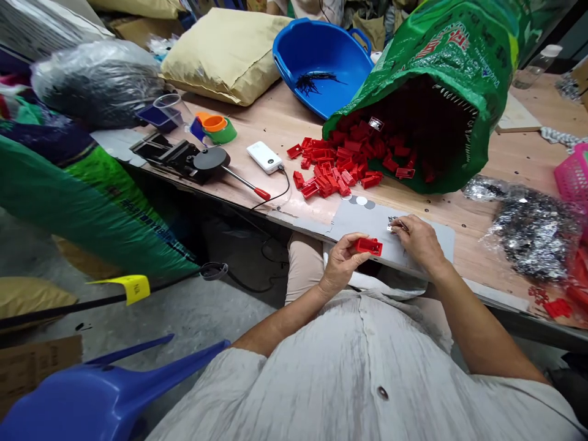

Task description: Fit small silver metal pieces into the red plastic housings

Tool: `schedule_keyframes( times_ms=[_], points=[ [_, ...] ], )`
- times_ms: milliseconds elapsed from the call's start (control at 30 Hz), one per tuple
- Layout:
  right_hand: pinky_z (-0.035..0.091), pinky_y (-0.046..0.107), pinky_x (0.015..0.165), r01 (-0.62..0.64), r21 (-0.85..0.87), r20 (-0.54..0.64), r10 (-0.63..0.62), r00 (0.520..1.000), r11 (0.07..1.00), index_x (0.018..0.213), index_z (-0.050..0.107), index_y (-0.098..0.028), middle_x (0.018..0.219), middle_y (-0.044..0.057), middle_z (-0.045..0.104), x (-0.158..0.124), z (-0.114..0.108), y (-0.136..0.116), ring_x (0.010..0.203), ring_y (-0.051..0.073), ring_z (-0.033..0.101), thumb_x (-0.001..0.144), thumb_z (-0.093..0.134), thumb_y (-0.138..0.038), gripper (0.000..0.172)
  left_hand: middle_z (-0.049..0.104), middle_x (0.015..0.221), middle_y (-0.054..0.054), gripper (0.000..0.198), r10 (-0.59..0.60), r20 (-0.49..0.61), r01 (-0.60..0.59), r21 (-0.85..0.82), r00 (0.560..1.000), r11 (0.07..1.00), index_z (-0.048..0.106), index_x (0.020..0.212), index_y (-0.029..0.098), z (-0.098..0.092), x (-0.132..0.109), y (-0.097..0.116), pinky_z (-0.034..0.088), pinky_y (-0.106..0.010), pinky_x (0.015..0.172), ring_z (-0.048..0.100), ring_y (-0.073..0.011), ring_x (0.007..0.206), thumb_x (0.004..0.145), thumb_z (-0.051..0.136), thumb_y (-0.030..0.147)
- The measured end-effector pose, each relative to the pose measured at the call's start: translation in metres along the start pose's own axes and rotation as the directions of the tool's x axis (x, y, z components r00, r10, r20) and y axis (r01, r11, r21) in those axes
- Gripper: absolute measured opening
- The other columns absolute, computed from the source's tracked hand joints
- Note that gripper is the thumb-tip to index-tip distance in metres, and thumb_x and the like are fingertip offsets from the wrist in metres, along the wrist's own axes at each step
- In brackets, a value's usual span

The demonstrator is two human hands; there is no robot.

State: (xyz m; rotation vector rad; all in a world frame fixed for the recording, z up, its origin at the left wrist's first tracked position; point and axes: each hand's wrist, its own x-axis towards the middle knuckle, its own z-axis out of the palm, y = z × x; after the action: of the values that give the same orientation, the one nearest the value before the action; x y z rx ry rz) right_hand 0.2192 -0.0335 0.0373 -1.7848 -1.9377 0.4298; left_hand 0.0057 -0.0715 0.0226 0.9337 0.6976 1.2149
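My left hand (342,264) holds a small red plastic part (368,246) between thumb and fingers, just above a grey board (367,222) at the table's front edge. My right hand (420,242) pinches a small silver metal piece (394,225) against the board, close to the red part but not touching it. A heap of similar red plastic parts (337,162) lies on the wooden table (509,184), spilling from the mouth of a green woven sack (452,61). Several more lie inside the sack's dark opening.
A blue tub (316,61) with black pieces, a white power bank (264,157) and a red-handled lever tool (188,160) sit on the table. A plastic bag of silver parts (533,236) and a pink basket (572,174) lie right. A blue chair back (101,398) stands lower left.
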Motion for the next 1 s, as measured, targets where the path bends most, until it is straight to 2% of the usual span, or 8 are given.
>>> schedule_keyframes(
  times_ms=[133, 267, 433, 567, 700, 833, 1000],
  points=[
    [0.041, 0.032, 0.07, 0.021, -0.23, 0.111, 0.005, 0.994, 0.973, 0.091, 0.069, -0.024, 0.097, 0.006, 0.067, 0.017, 0.006, 0.005, 0.089, 0.022, 0.061, 0.089, 0.054, -0.026, 0.016, 0.072, 0.109, -0.005, 0.039, 0.006, -0.008, -0.005, 0.024, 1.0, 1.0, 0.067, 0.112, 0.02, -0.003, 0.0, 0.002, 0.049, -0.031, 0.096, 0.067, -0.0162, 0.1, 0.075, 0.079, 0.024],
    [0.037, 0.031, 0.064, 0.033, -0.307, 0.189, 0.027, 0.982, 0.951, 0.084, 0.067, -0.025, 0.093, 0.004, 0.066, 0.023, 0.007, 0.002, 0.085, 0.021, 0.06, 0.09, 0.053, -0.026, 0.014, 0.071, 0.111, -0.006, 0.039, 0.004, -0.013, -0.003, 0.062, 1.0, 0.998, 0.067, 0.114, 0.021, -0.005, 0.001, 0.004, 0.049, -0.031, 0.097, 0.067, -0.0171, 0.101, 0.076, 0.078, 0.026],
    [0.039, 0.032, 0.068, 0.066, -0.25, 0.197, -0.017, 0.98, 0.966, 0.082, 0.063, -0.023, 0.092, 0.006, 0.064, 0.026, 0.007, 0.006, 0.085, 0.022, 0.059, 0.089, 0.052, -0.025, 0.013, 0.071, 0.111, -0.005, 0.041, 0.009, -0.017, -0.007, 0.069, 1.0, 0.998, 0.068, 0.115, 0.022, -0.006, 0.003, 0.003, 0.049, -0.031, 0.096, 0.067, -0.0164, 0.1, 0.076, 0.078, 0.027],
    [0.042, 0.032, 0.076, 0.098, -0.119, 0.127, -0.083, 0.988, 0.988, 0.081, 0.06, -0.021, 0.091, 0.007, 0.065, 0.027, 0.006, 0.015, 0.086, 0.021, 0.059, 0.087, 0.051, -0.023, 0.011, 0.07, 0.113, -0.006, 0.043, 0.017, -0.009, -0.016, 0.081, 1.0, 0.997, 0.068, 0.118, 0.022, -0.007, 0.004, 0.0, 0.049, -0.033, 0.098, 0.066, -0.0183, 0.103, 0.076, 0.078, 0.028],
    [0.042, 0.032, 0.074, 0.055, -0.043, 0.094, -0.051, 0.994, 0.998, 0.082, 0.06, -0.022, 0.087, 0.005, 0.068, 0.026, 0.003, 0.019, 0.08, 0.02, 0.06, 0.086, 0.051, -0.025, 0.01, 0.071, 0.11, -0.005, 0.044, -0.012, -0.001, 0.013, 0.066, 1.0, 0.998, 0.068, 0.119, 0.022, -0.005, 0.004, 0.0, 0.049, -0.032, 0.098, 0.066, -0.0175, 0.102, 0.076, 0.077, 0.028],
    [0.041, 0.032, 0.073, 0.062, -0.072, 0.155, -0.05, 0.987, 0.996, 0.081, 0.061, -0.022, 0.083, 0.003, 0.069, 0.026, 0.001, 0.017, 0.074, 0.018, 0.059, 0.087, 0.052, -0.026, 0.012, 0.072, 0.108, -0.004, 0.044, -0.036, -0.017, 0.037, 0.063, 0.999, 0.997, 0.068, 0.118, 0.023, -0.003, 0.003, 0.0, 0.048, -0.029, 0.097, 0.066, -0.0158, 0.1, 0.076, 0.078, 0.027],
    [0.039, 0.031, 0.069, 0.09, -0.184, 0.189, -0.054, 0.98, 0.979, 0.083, 0.066, -0.023, 0.085, 0.003, 0.07, 0.027, 0.001, 0.014, 0.078, 0.02, 0.06, 0.087, 0.054, -0.025, 0.013, 0.072, 0.107, -0.005, 0.044, -0.057, -0.016, 0.058, 0.041, 0.998, 0.997, 0.068, 0.118, 0.022, -0.001, 0.001, 0.002, 0.048, -0.031, 0.096, 0.066, -0.0168, 0.098, 0.075, 0.078, 0.027]
  ],
)
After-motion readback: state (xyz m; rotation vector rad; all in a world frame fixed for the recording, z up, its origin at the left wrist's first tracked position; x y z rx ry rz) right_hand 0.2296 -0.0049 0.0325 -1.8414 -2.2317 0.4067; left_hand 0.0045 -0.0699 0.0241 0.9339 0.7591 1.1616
